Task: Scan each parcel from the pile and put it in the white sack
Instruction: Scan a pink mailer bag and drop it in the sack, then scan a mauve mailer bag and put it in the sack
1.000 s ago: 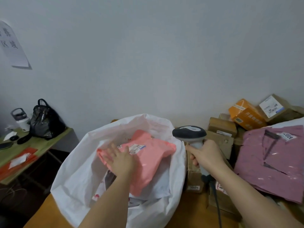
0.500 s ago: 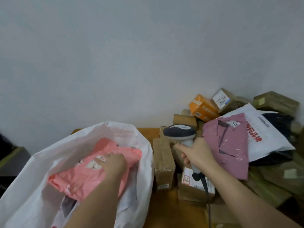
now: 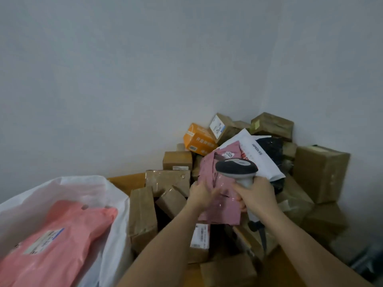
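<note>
The left hand lay on the mauve parcel, grip blurred and unclear; the right hand clasped the scanner, its cord partly hidden.

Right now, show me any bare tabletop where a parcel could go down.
Only one bare strip of orange tabletop shows, between the white plastic sack and the taped brown cardboard box. To the right, the piled parcels crowd everything, up to the wall corner.
</note>
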